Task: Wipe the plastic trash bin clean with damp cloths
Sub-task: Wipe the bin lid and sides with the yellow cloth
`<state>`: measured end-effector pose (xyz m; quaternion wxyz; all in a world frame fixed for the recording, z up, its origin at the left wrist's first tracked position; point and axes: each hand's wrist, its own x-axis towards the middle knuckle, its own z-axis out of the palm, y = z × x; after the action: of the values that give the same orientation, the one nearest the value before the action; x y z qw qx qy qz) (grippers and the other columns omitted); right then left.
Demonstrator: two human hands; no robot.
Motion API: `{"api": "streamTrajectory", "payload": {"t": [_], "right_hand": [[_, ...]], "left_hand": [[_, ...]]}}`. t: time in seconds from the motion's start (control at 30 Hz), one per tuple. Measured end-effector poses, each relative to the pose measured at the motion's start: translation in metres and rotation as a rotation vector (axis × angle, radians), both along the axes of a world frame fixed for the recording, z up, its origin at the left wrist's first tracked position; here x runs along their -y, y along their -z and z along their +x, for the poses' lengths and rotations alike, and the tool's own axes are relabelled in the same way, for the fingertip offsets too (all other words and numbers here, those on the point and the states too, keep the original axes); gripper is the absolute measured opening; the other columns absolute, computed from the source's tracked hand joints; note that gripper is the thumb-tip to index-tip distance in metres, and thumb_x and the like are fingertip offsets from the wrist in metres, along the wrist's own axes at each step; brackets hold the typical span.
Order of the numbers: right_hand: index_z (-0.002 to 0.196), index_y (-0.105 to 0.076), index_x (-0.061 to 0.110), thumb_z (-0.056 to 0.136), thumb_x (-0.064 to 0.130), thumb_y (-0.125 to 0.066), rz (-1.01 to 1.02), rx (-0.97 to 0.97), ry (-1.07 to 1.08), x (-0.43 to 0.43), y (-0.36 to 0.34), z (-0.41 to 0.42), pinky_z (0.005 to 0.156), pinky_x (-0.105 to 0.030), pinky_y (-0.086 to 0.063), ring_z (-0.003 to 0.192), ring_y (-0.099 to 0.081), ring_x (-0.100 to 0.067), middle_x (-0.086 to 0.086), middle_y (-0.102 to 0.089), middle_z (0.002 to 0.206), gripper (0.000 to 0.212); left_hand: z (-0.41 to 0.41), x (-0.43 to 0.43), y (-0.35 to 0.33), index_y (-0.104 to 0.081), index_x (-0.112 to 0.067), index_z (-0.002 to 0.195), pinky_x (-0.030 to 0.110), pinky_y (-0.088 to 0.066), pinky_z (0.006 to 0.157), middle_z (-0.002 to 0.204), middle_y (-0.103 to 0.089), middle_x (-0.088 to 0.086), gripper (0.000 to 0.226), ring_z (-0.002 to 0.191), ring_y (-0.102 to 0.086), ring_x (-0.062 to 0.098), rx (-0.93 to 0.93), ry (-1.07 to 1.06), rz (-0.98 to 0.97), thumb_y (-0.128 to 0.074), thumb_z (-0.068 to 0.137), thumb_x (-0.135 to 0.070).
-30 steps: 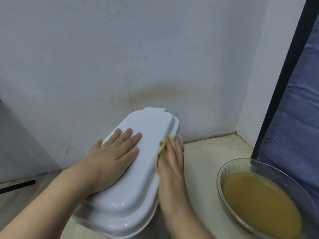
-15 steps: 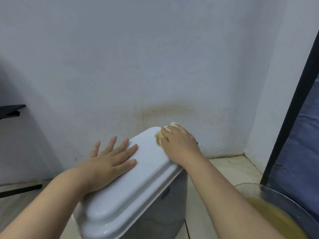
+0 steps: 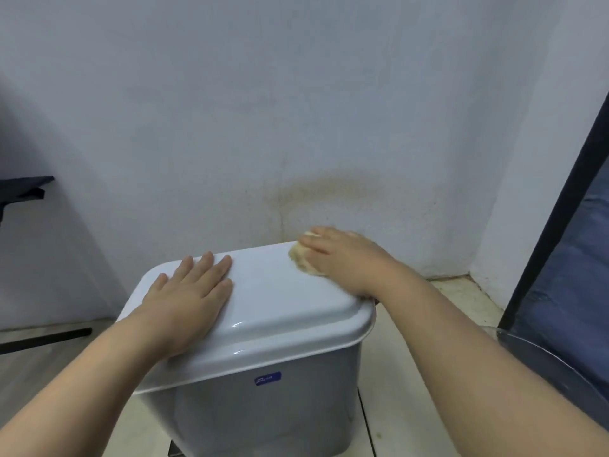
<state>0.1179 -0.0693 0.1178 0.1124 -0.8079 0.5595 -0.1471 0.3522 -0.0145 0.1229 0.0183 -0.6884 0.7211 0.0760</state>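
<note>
A pale grey plastic trash bin (image 3: 263, 410) with a glossy white lid (image 3: 280, 305) stands on the floor against the wall, a small blue label on its front. My left hand (image 3: 188, 298) lies flat on the lid's left part, fingers straight. My right hand (image 3: 342, 255) is at the lid's far right corner and presses a small yellowish damp cloth (image 3: 301, 262) onto it. The fingers lie over the cloth, and most of the cloth is hidden beneath them.
A stained white wall (image 3: 329, 192) rises right behind the bin. The rim of a glass bowl (image 3: 540, 361) shows at the right edge on the tiled floor. A dark pole (image 3: 557, 206) and blue fabric (image 3: 583, 258) stand at the right. A dark object (image 3: 23, 189) juts in at left.
The view has swung round to face the bin's front. My right hand with the cloth went from the lid's side edge to its far corner. My left hand stayed flat on the lid.
</note>
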Motion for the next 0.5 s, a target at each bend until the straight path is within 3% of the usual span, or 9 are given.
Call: {"api": "streamTrajectory", "payload": {"t": [0.13, 0.2, 0.27, 0.3, 0.37, 0.43, 0.5], "right_hand": [[0.134, -0.048, 0.033, 0.097, 0.034, -0.037, -0.253, 0.477, 0.273, -0.035, 0.043, -0.017, 0.103, -0.021, -0.020, 0.135, -0.030, -0.010, 0.014, -0.039, 0.146, 0.039], [0.132, -0.050, 0.035, 0.097, 0.039, -0.041, -0.188, 0.764, 0.298, -0.050, 0.052, -0.022, 0.104, -0.021, -0.025, 0.132, -0.036, -0.005, 0.017, -0.044, 0.140, 0.037], [0.129, -0.048, 0.046, 0.093, 0.052, -0.041, -0.070, 1.085, 0.338, -0.066, 0.061, -0.023, 0.106, -0.034, -0.037, 0.126, -0.044, -0.003, 0.023, -0.047, 0.135, 0.037], [0.127, -0.045, 0.054, 0.091, 0.057, -0.040, -0.020, 1.238, 0.356, -0.075, 0.067, -0.018, 0.107, -0.038, -0.038, 0.126, -0.044, -0.002, 0.026, -0.047, 0.135, 0.036], [0.120, -0.037, 0.068, 0.087, 0.061, -0.041, 0.009, 1.517, 0.358, -0.092, 0.086, 0.001, 0.110, -0.033, -0.033, 0.130, -0.038, 0.006, 0.034, -0.039, 0.139, 0.034], [0.117, -0.031, 0.074, 0.089, 0.059, -0.042, -0.015, 1.589, 0.379, -0.108, 0.111, 0.026, 0.108, -0.018, -0.025, 0.129, -0.028, 0.018, 0.046, -0.031, 0.136, 0.034], [0.124, -0.026, 0.070, 0.098, 0.043, -0.037, 0.019, 1.530, 0.375, -0.118, 0.134, 0.040, 0.104, -0.009, -0.020, 0.130, -0.022, 0.021, 0.048, -0.027, 0.136, 0.039]], "left_hand": [[-0.008, -0.001, -0.003, 0.007, -0.036, 0.148, 0.044, 0.005, 0.117, 0.158, 0.013, -0.011, 0.051, 0.145, 0.016, 0.015, -0.017, -0.032, -0.010, -0.008, 0.099, -0.040], [-0.022, -0.003, -0.004, 0.002, -0.038, 0.148, 0.049, 0.008, 0.116, 0.157, 0.012, -0.014, 0.050, 0.144, 0.017, 0.012, -0.015, -0.002, -0.044, -0.009, 0.099, -0.041], [-0.046, -0.005, -0.002, 0.000, -0.039, 0.148, 0.046, 0.011, 0.115, 0.156, 0.012, -0.017, 0.050, 0.143, 0.018, 0.008, -0.048, 0.109, -0.058, -0.009, 0.099, -0.041], [-0.059, -0.006, -0.001, 0.000, -0.040, 0.148, 0.043, 0.010, 0.116, 0.156, 0.013, -0.018, 0.050, 0.143, 0.018, 0.007, -0.077, 0.159, -0.053, -0.009, 0.098, -0.042], [-0.079, -0.004, 0.002, 0.003, -0.040, 0.148, 0.039, 0.008, 0.117, 0.156, 0.012, -0.018, 0.051, 0.143, 0.017, 0.006, -0.116, 0.202, -0.049, -0.009, 0.098, -0.042], [-0.083, -0.002, 0.004, 0.004, -0.041, 0.147, 0.036, 0.007, 0.117, 0.155, 0.013, -0.019, 0.051, 0.143, 0.016, 0.004, -0.119, 0.207, -0.057, -0.009, 0.098, -0.044], [-0.076, -0.003, 0.005, 0.005, -0.045, 0.145, 0.033, 0.008, 0.117, 0.154, 0.013, -0.023, 0.050, 0.142, 0.015, 0.000, -0.127, 0.232, -0.043, -0.010, 0.097, -0.045]]}}
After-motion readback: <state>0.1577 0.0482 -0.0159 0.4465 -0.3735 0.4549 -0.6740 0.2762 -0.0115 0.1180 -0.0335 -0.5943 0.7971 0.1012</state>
